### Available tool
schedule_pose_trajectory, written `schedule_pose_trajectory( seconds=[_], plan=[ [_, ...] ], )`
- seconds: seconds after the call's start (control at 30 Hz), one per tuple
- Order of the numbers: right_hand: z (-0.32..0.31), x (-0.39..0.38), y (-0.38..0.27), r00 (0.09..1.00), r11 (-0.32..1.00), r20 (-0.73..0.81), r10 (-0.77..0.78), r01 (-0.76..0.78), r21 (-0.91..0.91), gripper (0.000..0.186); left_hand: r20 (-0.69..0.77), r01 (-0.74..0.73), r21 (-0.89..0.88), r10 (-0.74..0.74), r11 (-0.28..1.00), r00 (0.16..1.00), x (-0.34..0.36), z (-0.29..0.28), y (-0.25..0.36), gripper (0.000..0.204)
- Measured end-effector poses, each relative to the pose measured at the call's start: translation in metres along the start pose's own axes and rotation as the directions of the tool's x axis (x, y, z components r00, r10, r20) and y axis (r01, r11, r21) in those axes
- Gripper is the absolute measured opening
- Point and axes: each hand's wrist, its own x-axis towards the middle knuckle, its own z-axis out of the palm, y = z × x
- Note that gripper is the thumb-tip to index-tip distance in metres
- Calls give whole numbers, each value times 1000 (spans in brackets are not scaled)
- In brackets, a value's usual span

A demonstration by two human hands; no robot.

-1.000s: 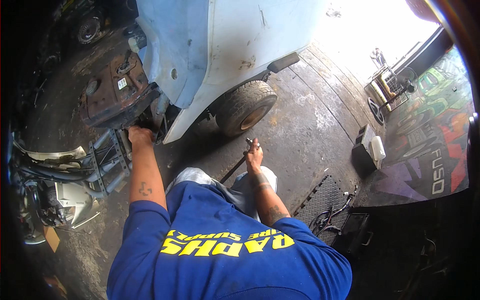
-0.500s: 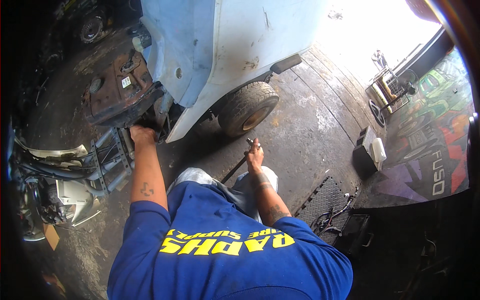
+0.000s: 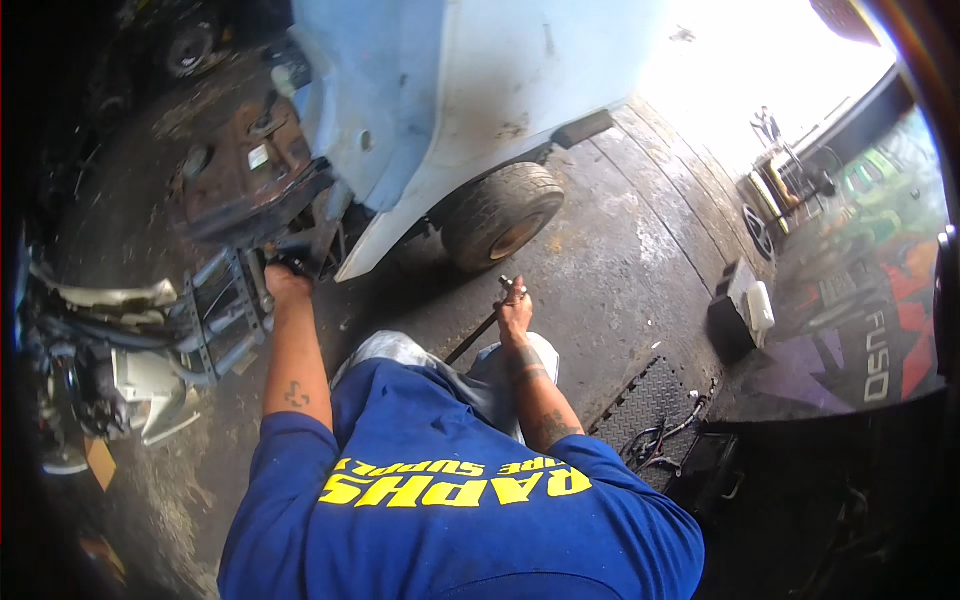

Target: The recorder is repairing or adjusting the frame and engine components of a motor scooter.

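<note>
My left hand (image 3: 288, 278) reaches in at the dark frame beneath a rusty metal tank (image 3: 245, 160), beside pale frame tubes and perforated rails (image 3: 225, 315). Its fingertips are hidden among dark parts. The tank sits at the corner of a light blue vehicle body (image 3: 465, 75), whose tire (image 3: 490, 195) rests on the floor. My right hand (image 3: 515, 310) is closed on a metal tool (image 3: 508, 284) above my knee, short of the tire; a long black shaft (image 3: 470, 338) runs from it down to the left.
A dark box with a white container (image 3: 758, 305) stands at right before a painted panel (image 3: 860, 340). A black mat (image 3: 635, 410) with hoses and a black case (image 3: 700, 470) lie lower right. A fan (image 3: 815, 185) and cart stand near the bright opening. Loose body parts (image 3: 140, 390) lie at left.
The view has shifted slightly, so the vehicle appears a little to the right. Both hands stay nearly in place; my left hand looks a little deeper in shadow.
</note>
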Motion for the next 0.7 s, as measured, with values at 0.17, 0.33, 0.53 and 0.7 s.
schedule_pose_trajectory(
  seconds=[0.17,0.33,0.53,0.7],
  plan=[
    [-7,24,36,971,968,-31,-238,240,72,43,183,-113,-106,131,988,974,-34,21,-15,47],
    [-19,22,24,990,997,141,10,-21,78,31,-31,-37,-91,34,995,999,-61,22,3,17],
    [-5,7,7,970,979,134,-202,205,-11,44,151,-581,365,570,727,808,-93,38,25,31],
    [-9,19,20,986,993,132,-107,100,59,45,68,-488,572,556,659,829,-97,59,41,46]
  ],
)
